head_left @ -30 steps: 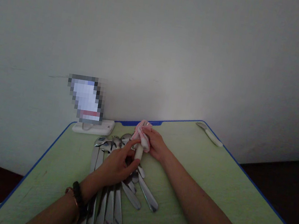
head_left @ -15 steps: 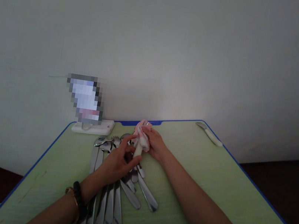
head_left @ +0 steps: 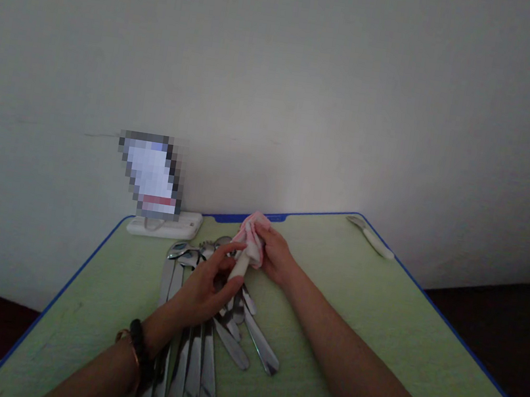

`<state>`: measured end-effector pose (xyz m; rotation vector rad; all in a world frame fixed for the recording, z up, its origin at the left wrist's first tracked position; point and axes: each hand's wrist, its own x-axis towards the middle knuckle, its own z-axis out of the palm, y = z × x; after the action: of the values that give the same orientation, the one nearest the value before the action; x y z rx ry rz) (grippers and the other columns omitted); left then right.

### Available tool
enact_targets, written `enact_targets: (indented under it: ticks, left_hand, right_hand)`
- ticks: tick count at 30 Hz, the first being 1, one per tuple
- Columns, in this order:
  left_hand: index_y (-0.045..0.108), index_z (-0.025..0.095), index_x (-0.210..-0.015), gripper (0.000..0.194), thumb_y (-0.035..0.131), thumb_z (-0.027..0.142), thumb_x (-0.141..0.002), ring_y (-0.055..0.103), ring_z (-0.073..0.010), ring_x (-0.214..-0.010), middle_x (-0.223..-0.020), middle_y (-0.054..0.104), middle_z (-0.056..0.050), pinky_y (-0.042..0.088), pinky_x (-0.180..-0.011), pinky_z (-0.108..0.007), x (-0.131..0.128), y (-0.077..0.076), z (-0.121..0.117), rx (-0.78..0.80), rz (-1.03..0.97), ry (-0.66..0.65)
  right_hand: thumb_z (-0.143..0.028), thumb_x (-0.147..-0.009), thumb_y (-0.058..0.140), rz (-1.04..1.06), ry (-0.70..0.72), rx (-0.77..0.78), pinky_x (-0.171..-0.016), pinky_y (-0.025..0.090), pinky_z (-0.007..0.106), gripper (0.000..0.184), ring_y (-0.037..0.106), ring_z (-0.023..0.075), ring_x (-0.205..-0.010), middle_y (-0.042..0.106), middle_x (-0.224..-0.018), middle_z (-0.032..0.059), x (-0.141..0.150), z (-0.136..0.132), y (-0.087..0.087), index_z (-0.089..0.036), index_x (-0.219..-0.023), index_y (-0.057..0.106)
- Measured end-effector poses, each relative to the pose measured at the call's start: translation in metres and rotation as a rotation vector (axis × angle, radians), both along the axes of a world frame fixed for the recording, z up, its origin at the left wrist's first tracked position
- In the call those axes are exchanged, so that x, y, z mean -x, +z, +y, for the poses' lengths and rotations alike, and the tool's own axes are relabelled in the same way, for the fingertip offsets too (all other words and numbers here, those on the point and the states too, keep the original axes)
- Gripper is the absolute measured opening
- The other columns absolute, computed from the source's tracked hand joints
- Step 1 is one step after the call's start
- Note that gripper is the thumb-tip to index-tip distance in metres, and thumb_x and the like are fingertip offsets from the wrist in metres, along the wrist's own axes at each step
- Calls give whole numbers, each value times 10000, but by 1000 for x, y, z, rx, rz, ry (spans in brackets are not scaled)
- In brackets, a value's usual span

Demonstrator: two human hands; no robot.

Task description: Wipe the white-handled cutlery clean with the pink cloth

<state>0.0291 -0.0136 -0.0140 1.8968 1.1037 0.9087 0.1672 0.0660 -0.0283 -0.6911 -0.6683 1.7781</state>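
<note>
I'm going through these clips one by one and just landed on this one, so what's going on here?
A person's left hand holds a rounded off-white handle, while the right hand holds a soft pink-and-white cloth around its farther part, hiding that end. Shiny metal cutlery lies beneath the left hand on a pale green, blue-edged table. A white-handled metal utensil lies apart near the far right corner.

No legible text; phone screen (head_left: 150, 169) pixelated over.
</note>
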Motion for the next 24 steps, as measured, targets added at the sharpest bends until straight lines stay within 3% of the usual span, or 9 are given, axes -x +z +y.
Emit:
enact_targets:
  ticks: [11, 24]
  left_hand:
    - [321, 201, -1247, 459, 486, 253, -822, 487, -112, -635, -770, 524, 15, 381, -595, -226, 1, 2, -1, -66, 58, -13]
    - [333, 207, -1252, 402, 430, 313, -876, 501, -103, -596, -866, 581, -12, 394, -576, -228, -4, -3, -1, -47, 115, 81]
  right_hand:
    - [-311, -658, 689, -12, -22, -6, -561, 412, 219, 194, 518, 100, -573, 617, -635, -14, 0, 1, -3, -164, -746, 599]
    - [-323, -644, 704, 20, 104, -1, -562, 421, 214, 256, 553, 110, -616, 640, -674, 8, -4, 1, -2, -140, -796, 611]
